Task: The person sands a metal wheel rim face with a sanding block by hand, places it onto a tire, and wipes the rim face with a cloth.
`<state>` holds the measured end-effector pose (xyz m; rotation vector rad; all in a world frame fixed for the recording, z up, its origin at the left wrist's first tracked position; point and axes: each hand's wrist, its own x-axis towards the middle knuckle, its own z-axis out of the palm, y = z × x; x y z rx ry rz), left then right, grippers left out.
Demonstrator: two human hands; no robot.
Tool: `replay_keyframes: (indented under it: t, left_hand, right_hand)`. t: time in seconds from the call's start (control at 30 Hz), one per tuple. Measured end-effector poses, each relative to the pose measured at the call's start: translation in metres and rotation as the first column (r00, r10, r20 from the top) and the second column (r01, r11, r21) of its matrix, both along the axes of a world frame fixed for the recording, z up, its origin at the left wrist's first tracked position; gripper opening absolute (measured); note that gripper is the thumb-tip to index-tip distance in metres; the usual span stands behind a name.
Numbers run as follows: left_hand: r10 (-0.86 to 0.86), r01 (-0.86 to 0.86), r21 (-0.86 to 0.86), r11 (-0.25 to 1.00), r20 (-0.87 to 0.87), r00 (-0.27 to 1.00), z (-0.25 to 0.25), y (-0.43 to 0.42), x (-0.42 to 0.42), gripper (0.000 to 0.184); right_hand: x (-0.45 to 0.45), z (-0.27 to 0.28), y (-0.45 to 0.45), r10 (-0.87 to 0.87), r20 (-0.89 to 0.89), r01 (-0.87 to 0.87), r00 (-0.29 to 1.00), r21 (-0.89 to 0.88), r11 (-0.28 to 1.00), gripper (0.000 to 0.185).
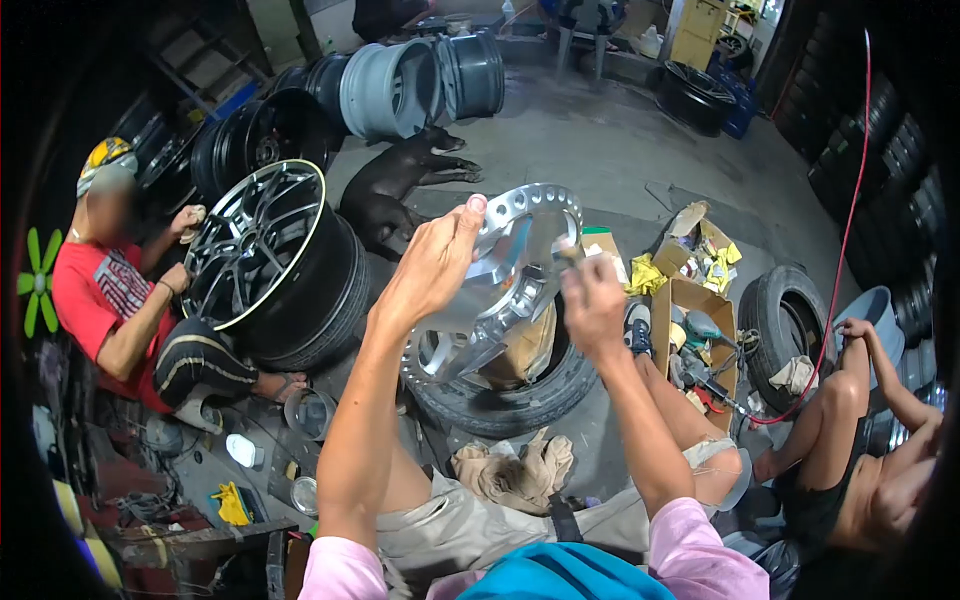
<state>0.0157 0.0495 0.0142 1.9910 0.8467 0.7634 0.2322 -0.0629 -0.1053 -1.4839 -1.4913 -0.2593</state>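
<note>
My left hand (440, 245) is closed on the upper left edge of a shiny metal wheel centre (519, 300), its thumb pointing up. Small holes ring the disc's rim, and spokes show inside. The disc stands tilted above a tyre (500, 418) lying flat on the floor in front of me. Beside the disc's right edge is my right hand (596, 305), slightly smeared by motion, with its fingers curled together. Something small and brownish shows at its fingertips, too blurred to name. A crumpled beige cloth (515, 470) lies between my legs.
At left, a person in a red shirt (105, 300) handles a black spoked wheel (262, 245). A black dog (390, 190) lies beyond the tyre. Right of me stand an open cardboard box (690, 295) of tools, another tyre (785, 330), a red hose (850, 215) and a seated person (850, 400).
</note>
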Motion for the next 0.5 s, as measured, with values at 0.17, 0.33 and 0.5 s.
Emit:
replay_keyframes:
  t: [0.17, 0.33, 0.5]
  left_hand:
    - [0.087, -0.085, -0.047, 0.995, 0.034, 0.996, -0.005, -0.007, 0.014, 0.073]
    - [0.084, -0.084, -0.003, 0.996, 0.032, 0.996, -0.007, -0.008, 0.015, 0.075]
    - [0.075, -0.075, -0.010, 0.997, -0.014, 0.997, -0.006, -0.004, 0.014, 0.075]
  right_hand:
    - [-0.025, 0.007, 0.007, 0.065, 0.264, -0.079, 0.962, 0.042, 0.996, 0.059]
    - [-0.026, -0.002, 0.015, 0.042, 0.398, -0.048, 0.917, 0.005, 0.999, 0.064]
    - [-0.017, 0.008, 0.028, -0.029, 0.392, 0.002, 0.920, 0.068, 0.998, 0.062]
